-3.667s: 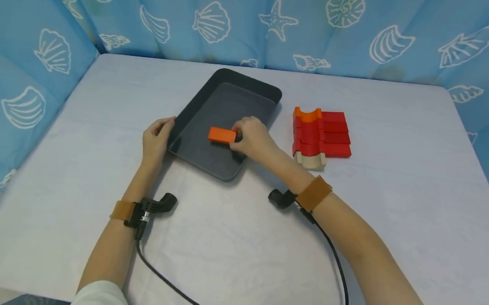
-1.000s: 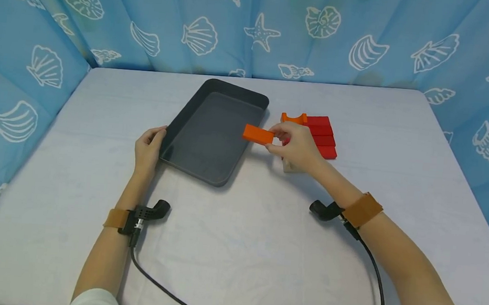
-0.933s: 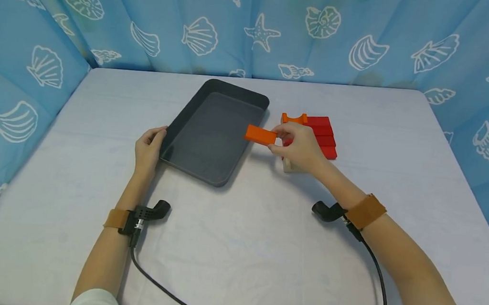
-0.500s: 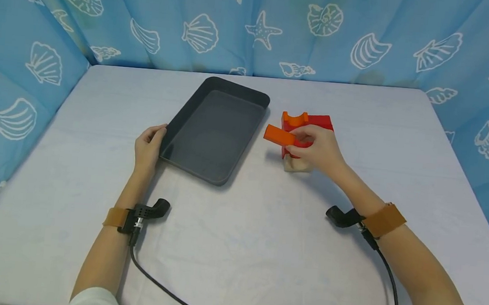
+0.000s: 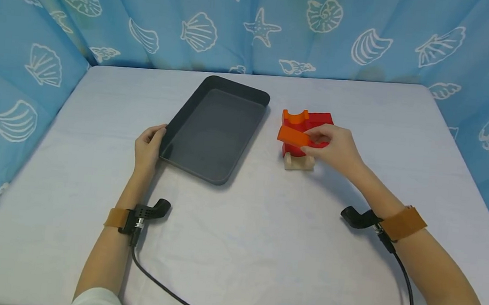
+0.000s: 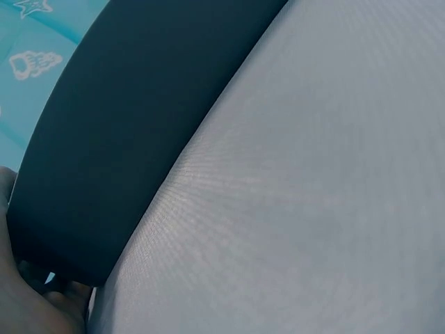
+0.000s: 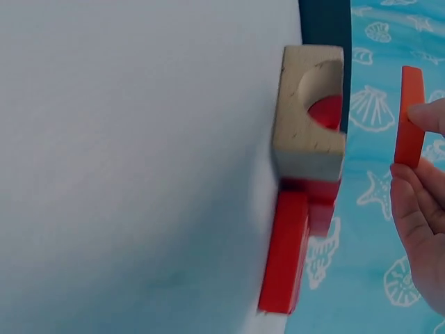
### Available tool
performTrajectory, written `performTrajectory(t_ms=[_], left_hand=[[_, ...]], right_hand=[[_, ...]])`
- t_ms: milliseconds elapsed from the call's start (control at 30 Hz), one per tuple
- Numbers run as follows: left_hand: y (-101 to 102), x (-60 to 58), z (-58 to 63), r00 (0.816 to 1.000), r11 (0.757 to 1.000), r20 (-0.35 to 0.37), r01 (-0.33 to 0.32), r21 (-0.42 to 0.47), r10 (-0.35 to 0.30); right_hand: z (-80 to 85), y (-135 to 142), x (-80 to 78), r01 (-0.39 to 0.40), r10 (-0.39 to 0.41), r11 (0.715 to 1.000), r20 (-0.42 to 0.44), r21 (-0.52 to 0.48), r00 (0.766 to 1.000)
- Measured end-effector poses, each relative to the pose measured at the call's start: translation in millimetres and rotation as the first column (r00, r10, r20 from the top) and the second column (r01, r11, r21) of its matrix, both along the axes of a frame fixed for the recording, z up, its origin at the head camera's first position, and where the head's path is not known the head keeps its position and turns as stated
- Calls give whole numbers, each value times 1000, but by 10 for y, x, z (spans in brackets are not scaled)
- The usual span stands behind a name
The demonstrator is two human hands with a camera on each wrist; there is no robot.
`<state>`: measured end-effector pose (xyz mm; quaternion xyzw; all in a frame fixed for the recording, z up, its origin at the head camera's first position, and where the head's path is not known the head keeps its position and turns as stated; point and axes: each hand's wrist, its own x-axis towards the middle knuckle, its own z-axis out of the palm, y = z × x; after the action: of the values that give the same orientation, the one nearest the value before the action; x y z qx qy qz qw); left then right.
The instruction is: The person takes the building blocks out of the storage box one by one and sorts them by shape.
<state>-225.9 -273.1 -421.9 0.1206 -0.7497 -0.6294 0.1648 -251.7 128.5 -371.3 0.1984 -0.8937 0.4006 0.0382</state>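
Note:
My right hand (image 5: 337, 148) pinches an orange rectangular toy block (image 5: 291, 136) between thumb and fingers. It holds the block above a cluster of red blocks (image 5: 321, 118) and hides part of them. In the right wrist view the orange block (image 7: 409, 132) is raised apart from the pale wooden block (image 7: 292, 132) with a curved notch and a red block (image 7: 284, 257). At the cluster's far end sits an orange notched block (image 5: 295, 117). My left hand (image 5: 147, 147) grips the near left edge of a dark grey tray (image 5: 211, 131); in the left wrist view, fingers curl at its corner.
A white cloth (image 5: 237, 247) covers the table under the tray and blocks. Behind and at the sides hangs a blue curtain (image 5: 230, 7) with white shell prints. Each wrist wears a strapped camera, with black cables (image 5: 169, 288) trailing toward the front.
My right hand took the orange block from over the tray to the right, and it is now over the red cluster. My left hand stays on the tray. The head view shifted slightly.

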Motion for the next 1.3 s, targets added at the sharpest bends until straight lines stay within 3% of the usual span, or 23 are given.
performTrajectory(t_ms=[433, 833, 1300], left_hand=[[4, -7, -15, 1000, 1000, -3, 0, 22, 1], [3, -14, 6, 1000, 999, -18, 12, 30, -12], [-1, -16, -9, 1000, 999, -16, 14, 39, -13]], right_hand=[[125, 339, -26, -8, 7, 999, 14, 46, 1000], [66, 562, -27, -68, 68, 993, 0, 95, 998], [3, 746, 7, -66, 49, 983, 98, 170, 994]])
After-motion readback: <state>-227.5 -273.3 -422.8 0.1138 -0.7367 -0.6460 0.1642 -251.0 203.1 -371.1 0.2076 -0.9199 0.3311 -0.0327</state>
